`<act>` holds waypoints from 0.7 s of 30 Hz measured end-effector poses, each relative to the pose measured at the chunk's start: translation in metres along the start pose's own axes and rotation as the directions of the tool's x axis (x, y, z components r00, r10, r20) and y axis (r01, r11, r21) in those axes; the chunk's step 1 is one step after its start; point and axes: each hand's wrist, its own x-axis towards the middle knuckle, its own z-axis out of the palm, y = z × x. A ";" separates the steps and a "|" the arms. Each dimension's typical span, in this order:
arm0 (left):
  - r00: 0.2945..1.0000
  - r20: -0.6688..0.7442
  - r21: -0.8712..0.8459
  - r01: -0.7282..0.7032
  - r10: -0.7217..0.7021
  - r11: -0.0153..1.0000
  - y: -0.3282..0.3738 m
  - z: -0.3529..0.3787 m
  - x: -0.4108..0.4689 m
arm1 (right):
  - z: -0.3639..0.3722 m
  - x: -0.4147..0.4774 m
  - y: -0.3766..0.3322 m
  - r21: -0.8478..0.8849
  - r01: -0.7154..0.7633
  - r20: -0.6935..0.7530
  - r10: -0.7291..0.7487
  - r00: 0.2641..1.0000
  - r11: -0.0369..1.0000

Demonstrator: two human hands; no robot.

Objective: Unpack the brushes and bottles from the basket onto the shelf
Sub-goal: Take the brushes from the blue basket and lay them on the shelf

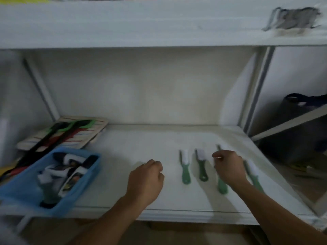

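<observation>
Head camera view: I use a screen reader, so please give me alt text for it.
Four green-handled brushes lie in a row on a white shelf, the right hand over the third one. The left hand, loosely curled, hovers beside them. A blue basket at the left holds bottles.

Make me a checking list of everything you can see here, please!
Surface: white shelf, mostly bare in the middle.
Job's things: four green-handled brushes lie in a row on the right; blue basket at left, holding bottles.
Clutter: striped board with black and green straps behind the basket.
Hands: left hand curled, empty; right hand over the third brush, grip unclear.
Cables: nothing seen.
Surroundings: grey cloth on upper shelf; dark bag at right.
</observation>
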 end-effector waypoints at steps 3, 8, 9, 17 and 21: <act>0.982 -0.083 -0.018 0.171 -0.172 0.985 -0.059 -0.049 -0.025 | 0.033 -0.018 -0.052 0.112 0.106 0.055 -0.113 0.992 0.988; 0.855 -0.146 0.024 0.507 -0.498 0.862 -0.172 -0.112 -0.054 | 0.091 -0.061 -0.143 0.245 0.319 0.208 -0.371 0.905 0.916; 0.823 -0.130 0.027 0.561 -0.554 0.827 -0.191 -0.122 -0.058 | 0.104 -0.069 -0.161 0.261 0.366 0.232 -0.426 0.875 0.893; 0.646 0.138 0.404 0.655 -0.751 0.638 -0.269 -0.144 -0.055 | 0.205 -0.140 -0.284 0.267 0.529 0.511 -0.584 0.631 0.806; 0.620 0.308 0.315 0.649 -0.721 0.692 -0.278 -0.131 -0.043 | 0.242 -0.163 -0.313 0.096 0.656 0.636 -0.553 0.538 0.749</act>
